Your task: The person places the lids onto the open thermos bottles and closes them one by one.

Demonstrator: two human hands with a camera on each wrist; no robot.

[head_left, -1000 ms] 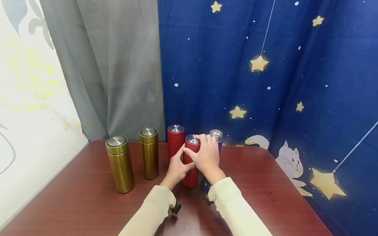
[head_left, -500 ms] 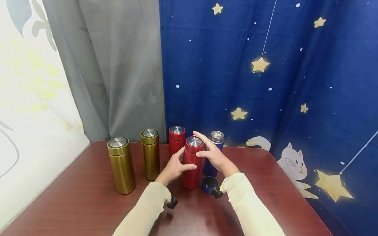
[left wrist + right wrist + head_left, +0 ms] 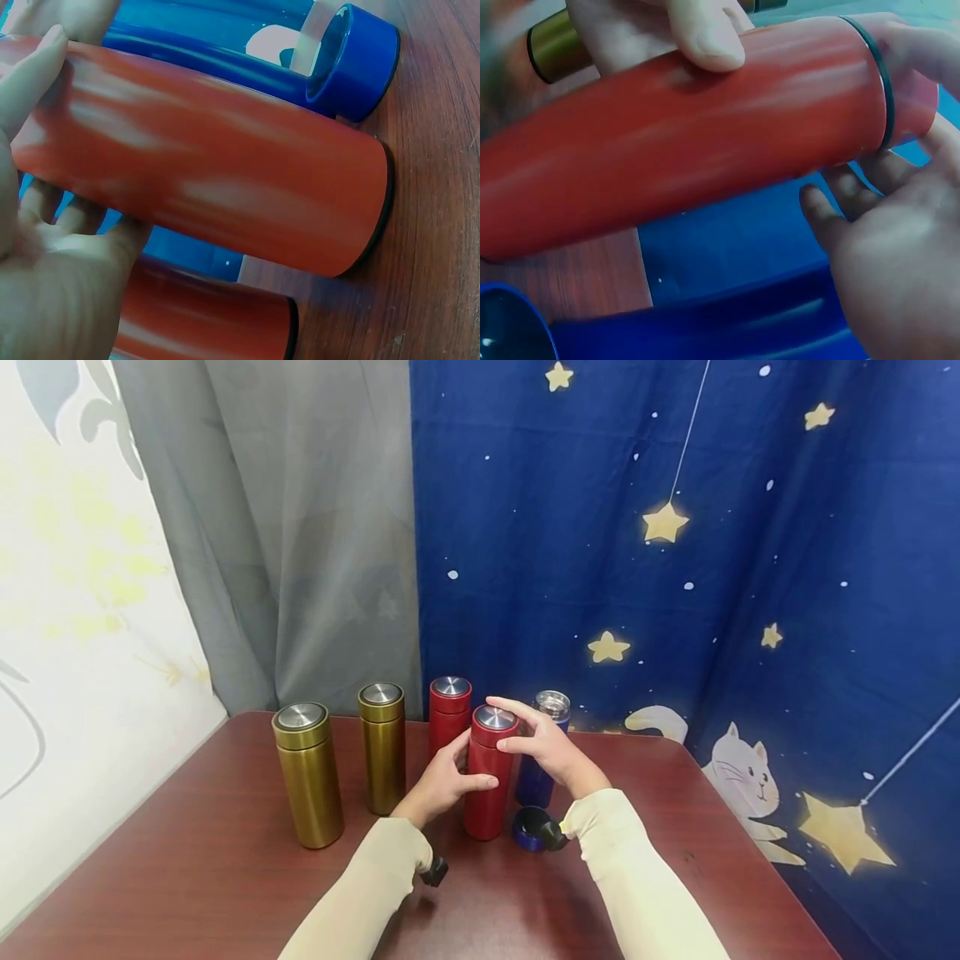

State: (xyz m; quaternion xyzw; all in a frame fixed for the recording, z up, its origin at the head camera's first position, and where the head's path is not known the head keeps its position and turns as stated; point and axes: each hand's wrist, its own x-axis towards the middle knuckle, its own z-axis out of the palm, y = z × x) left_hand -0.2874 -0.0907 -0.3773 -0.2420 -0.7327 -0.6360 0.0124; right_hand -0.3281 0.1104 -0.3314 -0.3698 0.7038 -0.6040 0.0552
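Observation:
A red thermos [image 3: 486, 810] stands upright on the table, its silver-topped lid [image 3: 495, 718] in place. My left hand [image 3: 441, 785] grips the body from the left, thumb across the front. Round the lid curl the thumb and fingers of my right hand [image 3: 553, 747]; the right wrist view shows this hand [image 3: 900, 247] at the dark ring below the lid. Just behind and to the right is a blue thermos [image 3: 534, 787], its top uncovered, partly hidden by my right hand. A blue lid [image 3: 528, 842] lies on the table beside the red thermos, hollow side up.
Another red thermos [image 3: 448, 718] stands behind my left hand. Two gold thermoses, one nearer [image 3: 311, 793] and one farther [image 3: 384, 764], stand upright on the left. Curtains hang behind the table [image 3: 210, 893], and a pale wall runs along its left.
My right hand has turned outward and its wrist has swung right, the fingers shifting round the lid. The blue thermos and blue lid have come into fuller view. My left hand keeps its grip.

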